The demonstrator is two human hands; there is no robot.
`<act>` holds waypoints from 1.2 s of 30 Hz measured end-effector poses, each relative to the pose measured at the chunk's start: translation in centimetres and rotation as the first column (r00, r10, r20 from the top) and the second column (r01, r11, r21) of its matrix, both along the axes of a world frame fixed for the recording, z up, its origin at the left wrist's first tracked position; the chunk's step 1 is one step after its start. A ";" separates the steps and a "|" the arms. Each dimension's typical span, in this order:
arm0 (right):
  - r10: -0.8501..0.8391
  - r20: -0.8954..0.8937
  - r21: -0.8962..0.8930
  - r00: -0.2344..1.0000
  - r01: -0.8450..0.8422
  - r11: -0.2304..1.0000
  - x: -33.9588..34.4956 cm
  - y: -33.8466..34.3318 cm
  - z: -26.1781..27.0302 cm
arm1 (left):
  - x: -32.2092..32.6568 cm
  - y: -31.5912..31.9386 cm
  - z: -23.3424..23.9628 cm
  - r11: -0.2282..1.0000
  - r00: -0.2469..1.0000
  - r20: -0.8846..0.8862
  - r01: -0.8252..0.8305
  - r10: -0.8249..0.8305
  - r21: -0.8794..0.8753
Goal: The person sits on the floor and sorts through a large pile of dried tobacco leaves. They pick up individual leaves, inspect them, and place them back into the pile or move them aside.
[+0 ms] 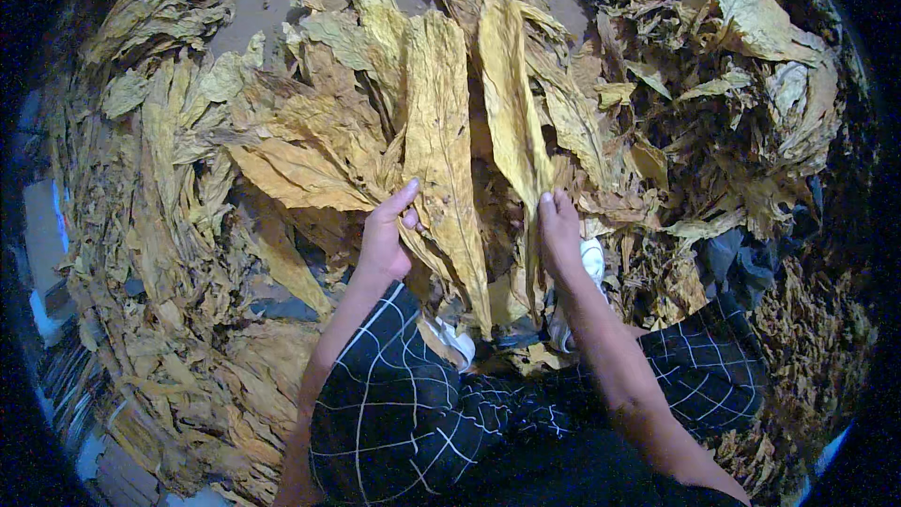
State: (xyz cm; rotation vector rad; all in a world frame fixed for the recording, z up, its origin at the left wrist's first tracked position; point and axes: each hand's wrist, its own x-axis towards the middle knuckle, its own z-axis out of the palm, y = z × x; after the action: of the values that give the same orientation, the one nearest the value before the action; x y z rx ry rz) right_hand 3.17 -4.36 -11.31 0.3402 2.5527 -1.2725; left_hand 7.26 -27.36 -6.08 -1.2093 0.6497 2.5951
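Dried tobacco leaves lie all around in front of me. My left hand (393, 232) grips several of them by their narrow ends. Among these are a long yellow-brown leaf (440, 134), pointing away from me, and an orange-brown leaf (303, 176), fanned out to the left. In my right hand (560, 229) is a folded yellow leaf (512, 98), pinched near its stem, its broad end pointing away. A gap separates the two hands. The fingertips of my right hand are partly hidden behind the leaf.
Bundled leaves (169, 155) are heaped along the left. A darker, crumpled leaf pile (725, 120) rises on the right, near dark plastic sheeting (739, 260). Bare floor (260, 10) shows at the far side. Between my legs in checked shorts (394, 394) are white shoes (450, 341).
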 end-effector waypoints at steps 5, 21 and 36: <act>0.166 -0.298 0.178 0.940 -0.117 0.977 0.0 0.7 2.3 | -0.1 0.0 -0.3 1.000 1.000 0.001 0.016 -0.016 -0.024; 0.355 0.295 -0.451 0.887 -0.198 0.870 -11.2 3.5 14.9 | 1.6 -0.9 -0.2 0.991 0.996 -0.045 0.072 -0.078 -0.115; -0.896 -0.403 -0.568 0.189 0.715 0.407 13.3 42.8 26.4 | 1.2 -6.3 0.9 0.896 0.945 0.153 0.323 -0.288 -0.306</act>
State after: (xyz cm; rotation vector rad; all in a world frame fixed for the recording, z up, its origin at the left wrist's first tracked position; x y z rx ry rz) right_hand 16.49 38.49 15.08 1.7058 2.6655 -2.4853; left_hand 8.50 -33.68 -5.18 -1.2047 1.1821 2.2047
